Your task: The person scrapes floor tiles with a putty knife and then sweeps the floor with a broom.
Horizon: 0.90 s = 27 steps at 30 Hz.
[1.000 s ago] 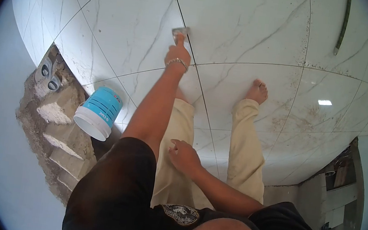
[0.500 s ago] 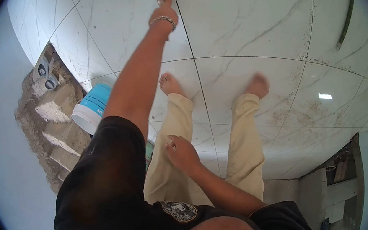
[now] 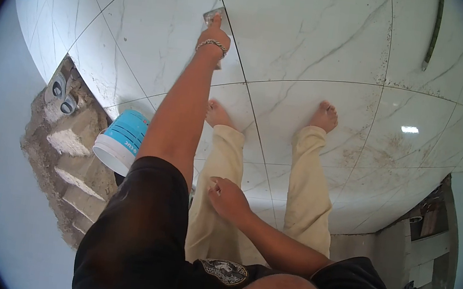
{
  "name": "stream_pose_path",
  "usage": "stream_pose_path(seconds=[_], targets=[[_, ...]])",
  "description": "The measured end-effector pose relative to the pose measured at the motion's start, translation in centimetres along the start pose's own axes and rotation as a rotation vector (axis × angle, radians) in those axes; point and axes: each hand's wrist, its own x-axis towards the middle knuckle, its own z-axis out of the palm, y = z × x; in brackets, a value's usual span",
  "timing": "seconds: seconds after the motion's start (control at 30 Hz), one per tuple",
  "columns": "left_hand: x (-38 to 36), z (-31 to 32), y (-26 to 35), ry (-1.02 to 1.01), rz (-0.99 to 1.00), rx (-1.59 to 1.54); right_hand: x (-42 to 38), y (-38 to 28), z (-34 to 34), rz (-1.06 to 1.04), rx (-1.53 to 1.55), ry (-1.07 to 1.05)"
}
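Note:
My left hand (image 3: 214, 39), with a braided bracelet at the wrist, reaches forward to the floor. It is closed around a putty knife (image 3: 214, 14). Its flat metal blade lies on a pale veined tile beside a dark joint line (image 3: 235, 44); the handle end shows below the hand. My right hand (image 3: 227, 199) is held in front of my left trouser leg (image 3: 219, 160), fingers curled in. Nothing shows between those fingers. My bare feet stand on the tiles, the right foot (image 3: 324, 116) in full view and the left foot (image 3: 219, 115) partly behind my left forearm.
A blue and white bucket (image 3: 123, 138) is left of my legs, partly behind my arm. Rough concrete steps (image 3: 82, 161) lie past the tile edge, with two grey pipe openings (image 3: 63, 95) nearby. A dark strip (image 3: 433, 36) lies at upper right. Brown dirt (image 3: 380, 157) marks the right-hand tiles.
My left hand and the putty knife have come slightly nearer to me along the joint. The right foot, blurred before, now looks still. The whole view has shifted slightly. My right hand stays curled.

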Motion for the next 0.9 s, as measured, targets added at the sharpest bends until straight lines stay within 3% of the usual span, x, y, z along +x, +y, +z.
stream_pose_path(seconds=[0.13, 0.27, 0.4, 0.47, 0.63, 0.77, 0.83, 0.9], targets=[[-0.1, -1.9, 0.5, -0.087, -0.028, -0.084, 0.1, 0.3, -0.3, -0.002, 0.015, 0.007], [0.4, -0.6, -1.0, 0.025, -0.007, 0.017, 0.2, -0.2, 0.4, 0.004, 0.031, -0.006], [10.1, -3.4, -0.9, 0.176, 0.153, -0.041, 0.0, 0.0, 0.4, 0.041, 0.003, -0.052], [9.4, -1.6, -0.3, 0.133, 0.161, -0.095, 0.2, 0.3, 0.6, 0.041, -0.011, -0.038], [4.4, 0.0, 3.4, 0.052, 0.178, -0.333, 0.1, 0.5, 1.5, 0.012, -0.026, 0.009], [-9.8, 9.8, 2.2, -0.154, -0.010, -0.075, 1.2, 1.1, 3.2, 0.021, -0.083, -0.036], [-11.4, 10.9, 2.1, -0.233, -0.023, -0.064, 0.7, -0.1, 1.9, -0.022, -0.152, -0.107], [-11.0, 10.0, 2.5, -0.291, -0.042, -0.135, 1.1, 3.8, 5.1, 0.002, -0.144, -0.082]])
